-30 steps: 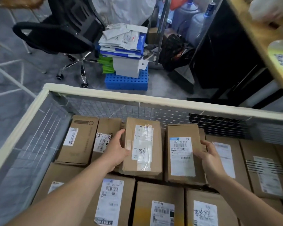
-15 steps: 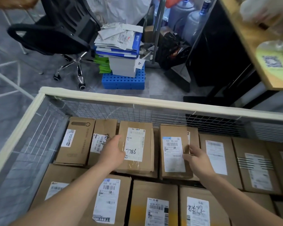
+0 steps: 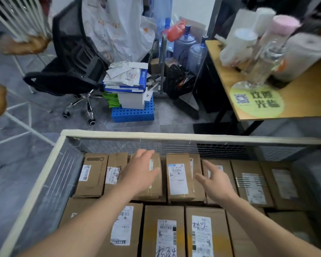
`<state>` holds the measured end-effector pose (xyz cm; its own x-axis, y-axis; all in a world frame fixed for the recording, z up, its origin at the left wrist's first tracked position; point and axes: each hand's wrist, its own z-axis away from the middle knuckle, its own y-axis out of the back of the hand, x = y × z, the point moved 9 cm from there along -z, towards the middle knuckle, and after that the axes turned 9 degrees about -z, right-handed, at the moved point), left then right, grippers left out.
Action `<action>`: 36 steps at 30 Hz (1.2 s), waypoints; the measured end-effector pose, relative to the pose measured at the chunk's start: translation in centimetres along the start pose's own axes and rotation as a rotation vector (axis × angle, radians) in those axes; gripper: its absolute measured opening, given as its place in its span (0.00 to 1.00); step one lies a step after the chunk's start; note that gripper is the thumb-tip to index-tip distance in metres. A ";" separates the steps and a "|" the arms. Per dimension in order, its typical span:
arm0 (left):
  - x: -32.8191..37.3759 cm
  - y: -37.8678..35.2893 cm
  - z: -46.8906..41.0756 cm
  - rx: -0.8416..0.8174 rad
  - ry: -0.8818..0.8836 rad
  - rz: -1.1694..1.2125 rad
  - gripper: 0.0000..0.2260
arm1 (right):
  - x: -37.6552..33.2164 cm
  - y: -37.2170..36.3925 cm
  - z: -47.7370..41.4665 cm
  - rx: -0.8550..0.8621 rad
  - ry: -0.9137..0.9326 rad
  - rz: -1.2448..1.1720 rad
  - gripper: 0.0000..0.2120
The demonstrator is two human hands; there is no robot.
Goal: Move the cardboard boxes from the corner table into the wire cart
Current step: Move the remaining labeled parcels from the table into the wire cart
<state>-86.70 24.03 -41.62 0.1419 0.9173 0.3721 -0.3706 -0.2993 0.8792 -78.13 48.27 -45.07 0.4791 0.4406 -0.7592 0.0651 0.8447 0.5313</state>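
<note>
The wire cart (image 3: 156, 135) with a cream padded rim fills the lower half of the view and holds several labelled cardboard boxes lying flat in rows. My left hand (image 3: 140, 170) is spread open over a brown box (image 3: 155, 184) in the back row, fingers apart, gripping nothing. My right hand (image 3: 214, 180) is open too, hovering just right of a neighbouring box with a white label (image 3: 178, 178). Both boxes rest on the layer below.
Beyond the cart stand a black office chair (image 3: 70, 71), a blue crate (image 3: 132, 113) stacked with papers, water jugs (image 3: 196, 52) and a black bag. A wooden table (image 3: 289, 101) at the right carries rolls and a glass bottle. White wire chairs stand at the left.
Both hands have let go of the two back-row boxes, which now lie in the cart. The hands have lifted and spread open. My view has tilted up toward the room.
</note>
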 end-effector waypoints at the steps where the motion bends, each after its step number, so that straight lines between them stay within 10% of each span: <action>1: 1.9 1.5 0.5 0.030 -0.044 -0.031 0.29 | -1.6 1.6 0.9 0.036 0.055 0.014 0.27; 18: 31.7 17.7 11.7 0.336 -0.772 -0.321 0.32 | -15.5 30.0 21.3 0.635 0.141 0.456 0.36; 36: 57.1 13.4 38.2 0.311 -1.443 -0.179 0.31 | -4.6 44.7 56.3 1.151 -0.358 0.489 0.35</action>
<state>-48.48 62.39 2.73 0.9974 -0.0430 0.0575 -0.0704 -0.4269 0.9016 -28.14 66.82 3.37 0.8605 0.3706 -0.3497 0.4422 -0.2022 0.8738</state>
